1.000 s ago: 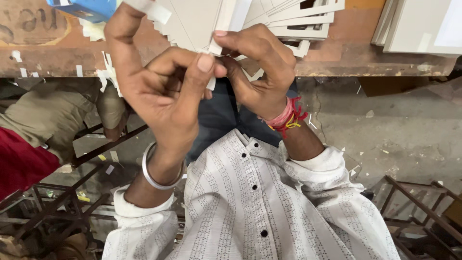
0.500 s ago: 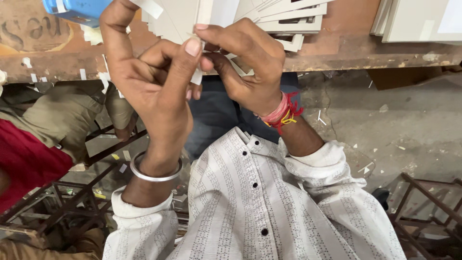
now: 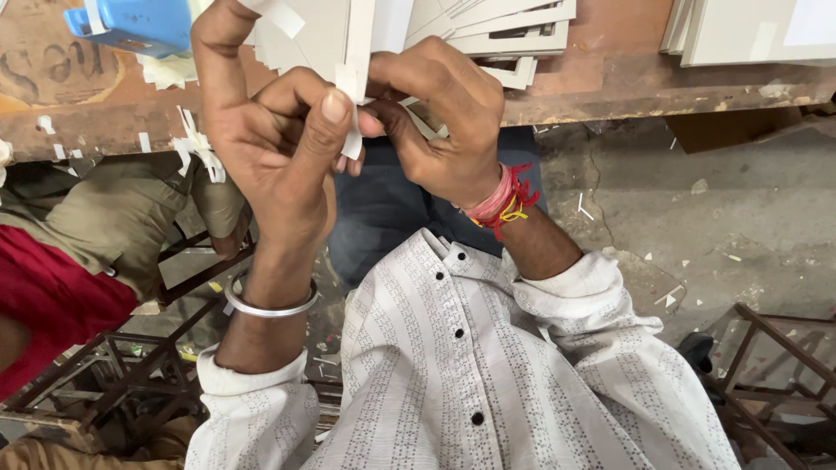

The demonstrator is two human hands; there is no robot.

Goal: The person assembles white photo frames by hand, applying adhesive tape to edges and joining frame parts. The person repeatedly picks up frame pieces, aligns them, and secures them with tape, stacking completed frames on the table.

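Observation:
My left hand (image 3: 270, 148) and my right hand (image 3: 444, 122) meet just in front of the wooden bench edge (image 3: 610, 87). Between thumb and fingers of both hands I pinch a narrow white paper strip (image 3: 355, 78) that stands upright. The strip joins a pale card sheet (image 3: 322, 35) lying over the bench edge. A steel bangle circles my left wrist, red and yellow threads my right wrist. A fan of white card pieces (image 3: 505, 30) lies on the bench just beyond my right hand.
A blue plastic tool (image 3: 139, 22) sits at the bench's top left. Paper scraps (image 3: 196, 148) hang from the bench edge. Another person in red and olive clothes (image 3: 78, 252) sits at left. Rusty metal frames (image 3: 784, 365) stand on the littered concrete floor.
Both hands have shifted slightly up toward the bench, still working the white strip; my left thumb now presses against the strip's lower part.

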